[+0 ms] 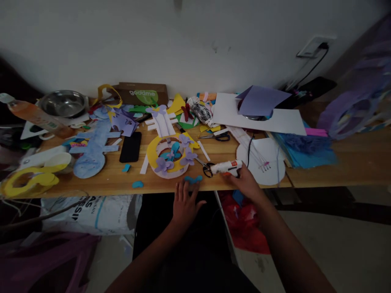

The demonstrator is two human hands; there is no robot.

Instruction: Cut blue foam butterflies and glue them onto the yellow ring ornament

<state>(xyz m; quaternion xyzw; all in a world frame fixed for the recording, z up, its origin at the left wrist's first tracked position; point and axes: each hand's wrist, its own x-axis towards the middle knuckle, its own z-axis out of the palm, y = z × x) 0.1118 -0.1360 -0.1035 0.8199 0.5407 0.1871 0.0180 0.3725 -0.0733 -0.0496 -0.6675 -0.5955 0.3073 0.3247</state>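
My right hand (246, 183) is closed round the handle of a white glue gun (226, 167) lying at the front edge of the wooden table (351, 158), its cord running back over a white paper disc (265, 160). My left hand (184, 201) rests at the table's edge with fingers spread, fingertips on a small blue paper piece (193, 179). Just beyond it lies a yellow ring craft (171, 154) decorated with purple and blue paper flowers. Black-handled scissors (206, 167) lie between the craft and the glue gun.
A black phone (130, 146), a blue paper shape (93, 150), paper scraps, a cardboard box (142, 94), a steel bowl (63, 103), a bottle (36, 116) and white and purple sheets (259, 108) crowd the table. A red bag (244, 224) and a white sack (91, 213) lie below.
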